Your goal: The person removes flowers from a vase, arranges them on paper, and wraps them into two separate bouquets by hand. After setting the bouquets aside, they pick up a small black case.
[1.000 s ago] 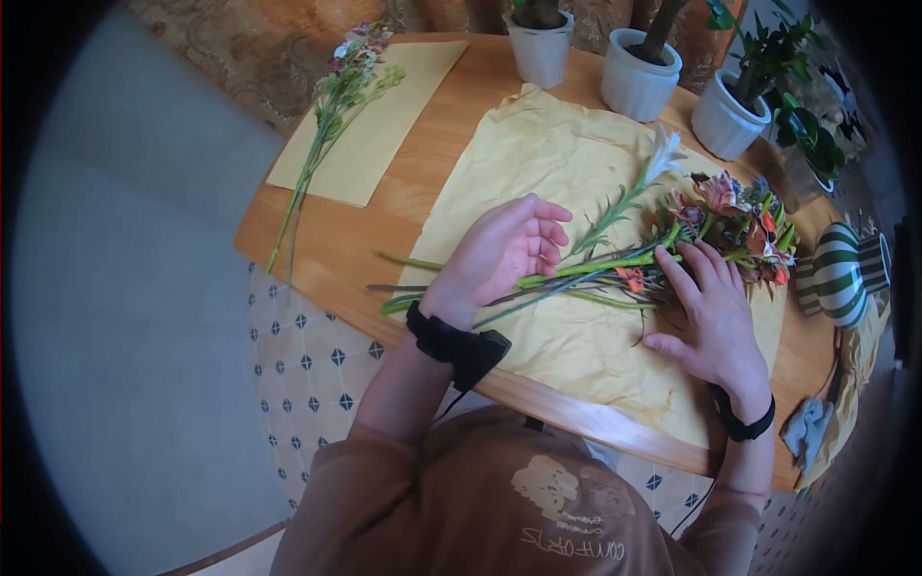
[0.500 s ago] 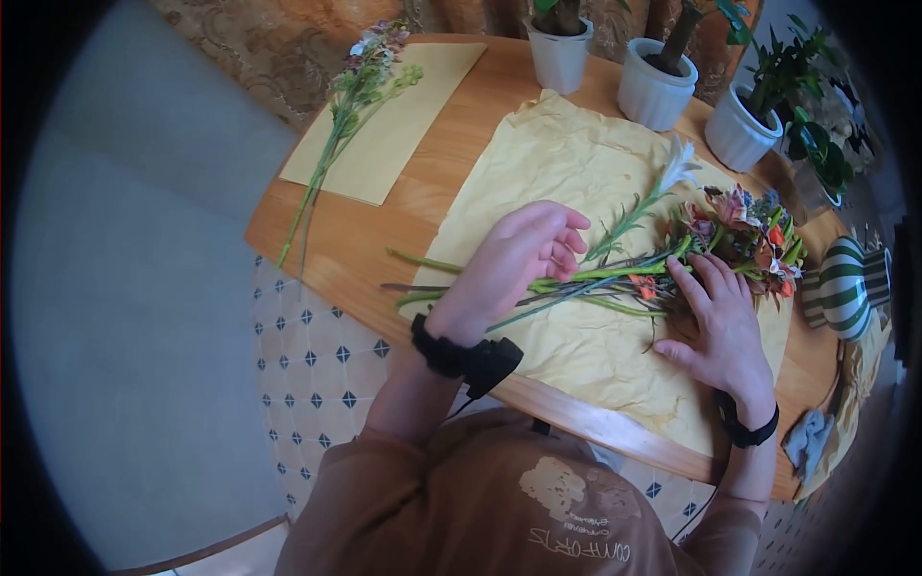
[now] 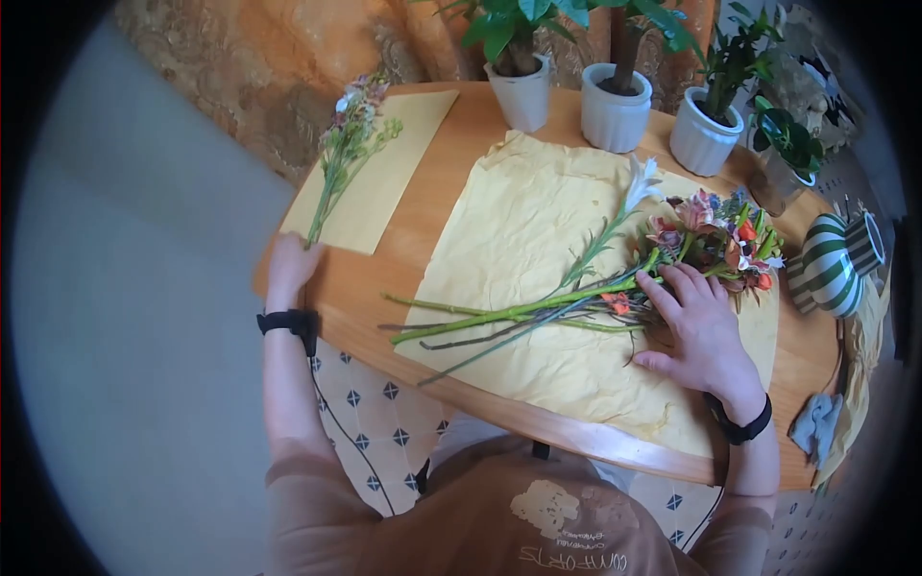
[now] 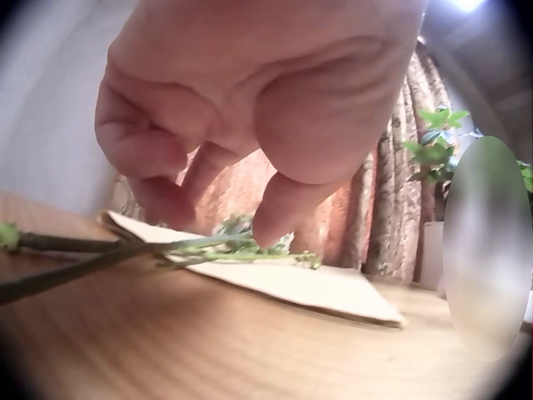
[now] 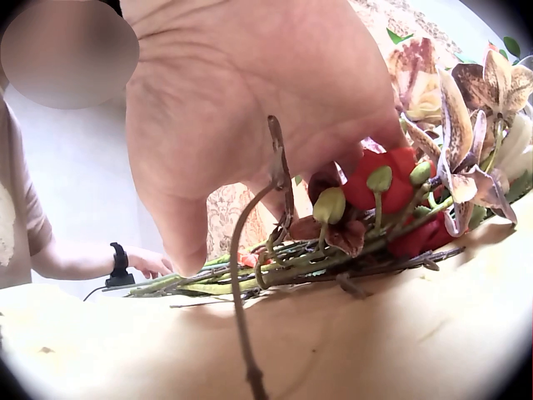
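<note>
My left hand [image 3: 294,269] is at the table's left edge, over the lower stems of a small bunch of flowers [image 3: 338,158]. In the left wrist view its thumb and fingers reach down, spread apart, just above the green stems [image 4: 92,260]. My right hand [image 3: 706,336] rests on the larger bouquet [image 3: 715,226], fingers spread over the stems below the blooms. The right wrist view shows its fingertips down among the stems, beside a red flower [image 5: 381,179] and green buds. A white lily [image 3: 641,182] lies along the bouquet's far side, its stem crossing the others.
Under the bouquet lies crumpled yellow paper [image 3: 519,211]; a smooth yellow sheet [image 3: 403,144] lies under the small bunch. White potted plants [image 3: 615,110] line the back edge. At the right are a green-striped vase [image 3: 834,264] and a grey cloth [image 3: 816,422].
My left hand has left the bouquet's stems and moved left to the small bunch. The right hand stays on the bouquet. The head view has shifted a little.
</note>
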Motion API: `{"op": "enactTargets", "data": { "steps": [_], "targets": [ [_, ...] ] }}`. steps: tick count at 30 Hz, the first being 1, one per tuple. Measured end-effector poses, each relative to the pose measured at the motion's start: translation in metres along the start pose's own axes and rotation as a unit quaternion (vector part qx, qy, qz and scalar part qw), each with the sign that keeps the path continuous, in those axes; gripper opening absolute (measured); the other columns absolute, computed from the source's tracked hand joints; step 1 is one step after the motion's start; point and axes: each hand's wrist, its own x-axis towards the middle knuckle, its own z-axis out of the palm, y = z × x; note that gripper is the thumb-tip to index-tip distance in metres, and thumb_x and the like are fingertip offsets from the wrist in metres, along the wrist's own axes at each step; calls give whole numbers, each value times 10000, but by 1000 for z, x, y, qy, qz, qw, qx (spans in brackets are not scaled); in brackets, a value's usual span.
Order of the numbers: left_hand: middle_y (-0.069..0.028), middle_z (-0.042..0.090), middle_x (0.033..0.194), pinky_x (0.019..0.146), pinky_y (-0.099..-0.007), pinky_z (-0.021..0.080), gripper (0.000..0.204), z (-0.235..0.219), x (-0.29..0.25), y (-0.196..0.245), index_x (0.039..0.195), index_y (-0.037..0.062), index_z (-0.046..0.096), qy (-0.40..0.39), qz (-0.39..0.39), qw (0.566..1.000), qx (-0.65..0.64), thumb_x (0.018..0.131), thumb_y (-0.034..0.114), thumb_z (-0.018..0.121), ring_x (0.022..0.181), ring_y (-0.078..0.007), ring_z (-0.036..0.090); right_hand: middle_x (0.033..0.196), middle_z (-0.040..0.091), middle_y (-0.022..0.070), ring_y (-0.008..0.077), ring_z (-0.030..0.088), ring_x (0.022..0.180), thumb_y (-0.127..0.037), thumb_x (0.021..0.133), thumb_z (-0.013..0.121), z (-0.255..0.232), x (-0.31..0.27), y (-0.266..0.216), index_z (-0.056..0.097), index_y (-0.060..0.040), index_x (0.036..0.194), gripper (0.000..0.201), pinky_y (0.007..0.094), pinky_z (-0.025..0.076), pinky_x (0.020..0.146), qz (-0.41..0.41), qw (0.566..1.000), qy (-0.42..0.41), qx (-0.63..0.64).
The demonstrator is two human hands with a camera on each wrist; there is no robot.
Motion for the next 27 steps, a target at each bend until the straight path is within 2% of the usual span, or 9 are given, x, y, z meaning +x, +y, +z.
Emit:
{"op": "enactTargets", "data": {
  "steps": [2, 3, 5, 8, 13, 16, 22, 24, 27],
  "targets": [
    [-250, 653, 877, 777, -436, 496, 363, 11, 0, -10, 934, -50, 635, -52, -40, 998, -8, 817, 293, 640, 881, -402, 630, 1343, 446, 173, 345, 369, 1299, -427, 673, 779, -1, -1, 0, 401, -153, 1415, 877, 517, 304, 1060, -5, 1000, -3, 15],
    [-250, 653, 877, 777, -436, 496, 363, 13, -1, -13, 934, -50, 635, -51, -35, 998, -9, 817, 293, 640, 881, -402, 630, 1343, 446, 173, 345, 369, 1299, -427, 673, 779, -1, -2, 0, 401, -153, 1415, 877, 517, 304, 1060, -1, 1000, 0, 16],
    [-247, 650, 883, 774, -447, 490, 269, 16, -3, -15, 910, -21, 643, 18, -17, 997, -72, 846, 237, 596, 909, -405, 621, 1348, 444, 172, 346, 364, 1305, -419, 676, 778, -1, -1, 0, 403, -153, 1412, 868, 530, 299, 1067, -2, 1000, -5, 26],
    [-242, 646, 895, 764, -454, 484, 209, 4, -1, -18, 921, 8, 645, 82, -2, 996, -41, 869, 192, 560, 895, -417, 614, 1352, 443, 170, 347, 361, 1308, -411, 678, 779, -2, -2, 0, 404, -153, 1411, 862, 539, 294, 1072, 3, 999, -5, 35],
    [-243, 640, 908, 759, -466, 478, 217, -20, -12, -5, 924, 7, 639, 90, 6, 993, -79, 884, 194, 537, 888, -428, 605, 1349, 441, 166, 353, 367, 1299, -406, 656, 786, -1, -1, 0, 409, -137, 1405, 881, 515, 304, 1062, -3, 1000, -1, 21],
    [-239, 639, 901, 751, -477, 473, 218, -20, -7, -16, 928, 18, 639, 65, 22, 997, -47, 897, 196, 517, 881, -432, 602, 1343, 442, 163, 359, 373, 1291, -403, 636, 792, 0, -2, 0, 417, -124, 1398, 894, 492, 314, 1053, -7, 1000, 8, 19],
    [-182, 640, 895, 723, -482, 492, 178, -52, -3, -18, 949, 76, 639, 156, -11, 977, 145, 913, 174, 494, 843, -390, 618, 1346, 438, 162, 358, 374, 1290, -393, 638, 796, 0, -3, 0, 409, -129, 1403, 897, 493, 316, 1054, -7, 1000, 11, 19],
    [-133, 619, 877, 696, -465, 499, 158, -70, 1, -15, 930, 112, 644, 279, 0, 935, 220, 893, 145, 493, 832, -348, 607, 1346, 438, 161, 358, 375, 1289, -388, 639, 797, -1, -3, 1, 407, -130, 1404, 897, 493, 316, 1054, -3, 1000, 11, 17],
    [-105, 596, 854, 679, -452, 493, 151, -96, 13, -12, 913, 126, 641, 316, 30, 907, 277, 867, 129, 497, 834, -328, 587, 1360, 431, 171, 348, 361, 1307, -405, 676, 779, -2, -2, 0, 384, -150, 1422, 881, 544, 306, 1063, 1, 1000, -7, 25]
  ]
}}
